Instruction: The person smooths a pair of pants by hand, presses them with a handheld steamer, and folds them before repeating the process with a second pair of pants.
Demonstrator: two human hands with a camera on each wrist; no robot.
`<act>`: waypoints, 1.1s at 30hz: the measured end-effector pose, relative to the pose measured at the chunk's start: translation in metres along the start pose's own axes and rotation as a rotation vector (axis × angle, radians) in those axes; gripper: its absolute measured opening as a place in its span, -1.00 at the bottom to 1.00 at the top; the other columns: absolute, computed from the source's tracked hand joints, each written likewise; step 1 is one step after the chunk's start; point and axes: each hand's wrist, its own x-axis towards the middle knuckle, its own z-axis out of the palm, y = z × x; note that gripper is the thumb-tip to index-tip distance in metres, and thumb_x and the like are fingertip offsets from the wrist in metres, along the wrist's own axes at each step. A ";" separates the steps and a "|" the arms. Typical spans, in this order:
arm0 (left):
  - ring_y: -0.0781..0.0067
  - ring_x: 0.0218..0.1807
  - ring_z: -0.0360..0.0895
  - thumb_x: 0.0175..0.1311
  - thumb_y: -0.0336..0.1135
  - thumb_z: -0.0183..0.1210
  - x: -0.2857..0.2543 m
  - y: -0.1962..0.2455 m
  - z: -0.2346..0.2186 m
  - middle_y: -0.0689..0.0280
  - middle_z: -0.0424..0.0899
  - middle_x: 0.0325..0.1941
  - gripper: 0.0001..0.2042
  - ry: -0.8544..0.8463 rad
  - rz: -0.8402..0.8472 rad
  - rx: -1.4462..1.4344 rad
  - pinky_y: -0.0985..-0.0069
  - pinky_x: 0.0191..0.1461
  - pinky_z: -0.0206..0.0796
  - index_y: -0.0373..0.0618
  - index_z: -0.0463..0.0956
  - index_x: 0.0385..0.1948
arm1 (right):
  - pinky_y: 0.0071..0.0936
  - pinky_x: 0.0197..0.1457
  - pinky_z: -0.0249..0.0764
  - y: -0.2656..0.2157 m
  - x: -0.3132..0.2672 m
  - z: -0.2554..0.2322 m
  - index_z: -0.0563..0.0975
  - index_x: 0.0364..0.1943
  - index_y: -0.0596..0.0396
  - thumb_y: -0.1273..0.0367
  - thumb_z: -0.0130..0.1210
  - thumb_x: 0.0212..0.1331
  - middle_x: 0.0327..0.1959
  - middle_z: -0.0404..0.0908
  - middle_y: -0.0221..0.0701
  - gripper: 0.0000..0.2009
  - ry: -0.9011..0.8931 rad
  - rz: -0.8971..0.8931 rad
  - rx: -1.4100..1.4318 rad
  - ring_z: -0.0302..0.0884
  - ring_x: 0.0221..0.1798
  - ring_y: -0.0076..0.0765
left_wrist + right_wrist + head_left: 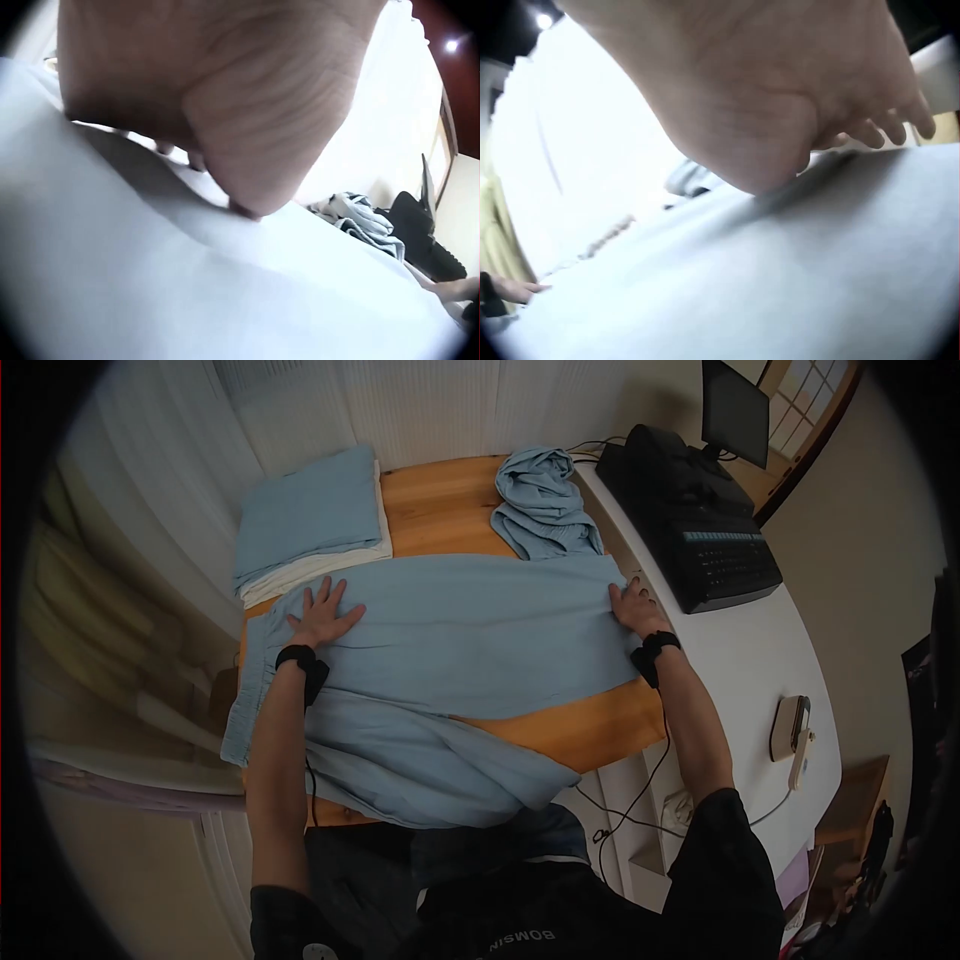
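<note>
Light blue trousers (470, 630) with a gathered elastic waistband (238, 715) lie across the wooden table. One leg is spread sideways; the other bunches in folds (430, 770) near my body, over the front edge. My left hand (322, 618) rests on the cloth near the waistband, fingers spread. At the far end of the flat leg, my right hand (634, 608) touches the hem with its fingers extended. In the left wrist view the palm (255, 97) arches over the pale cloth, fingertips down. The right wrist view shows the right palm (757, 105) close over the fabric.
Folded blue and cream cloth (310, 505) lies at the back left, a crumpled blue garment (540, 500) at the back. On the white desk (730, 650) at right stand a black keyboard machine (700, 530) and a small device (790, 728). Cables (640, 815) hang near the front.
</note>
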 end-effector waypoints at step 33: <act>-0.07 0.67 -0.46 -0.29 0.27 0.52 -0.156 -0.036 0.024 0.43 -0.19 0.69 0.13 -0.152 0.348 -0.111 -0.53 0.45 -0.63 0.33 0.15 0.50 | -0.60 -0.34 0.27 0.071 -0.298 -0.055 0.47 -0.08 0.17 0.34 0.22 0.36 -0.44 0.53 -0.52 -0.77 -0.729 -0.485 1.070 0.33 -0.39 -0.73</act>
